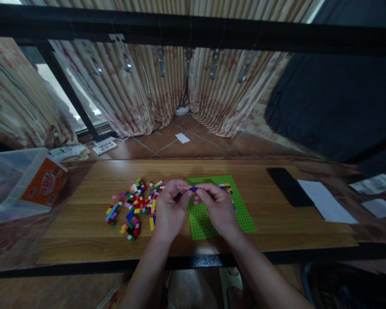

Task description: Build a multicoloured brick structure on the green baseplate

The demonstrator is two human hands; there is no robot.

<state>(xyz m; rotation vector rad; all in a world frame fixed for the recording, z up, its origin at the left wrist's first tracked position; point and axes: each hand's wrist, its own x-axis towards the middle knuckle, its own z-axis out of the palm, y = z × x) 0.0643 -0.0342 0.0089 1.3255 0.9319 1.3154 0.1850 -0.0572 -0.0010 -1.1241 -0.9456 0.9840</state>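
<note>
A purple brick (193,189) sits between the fingertips of the left hand (171,208) and the right hand (217,208), each grip pinching one end. It lies at the far end of both grips, its long axis seeming to run left to right, with neither hand clearly nearer. It appears over the far left part of the green plate (201,229) on the desk (83,240); the height is hard to judge. Small bricks (226,187) line the plate's far right part, partly behind the right hand. The loose pile (143,201) lies left of the left hand. At far left, a clear bin (6,189) bears an orange label (46,182) with large pale Chinese characters, too blurred to read surely.
</note>
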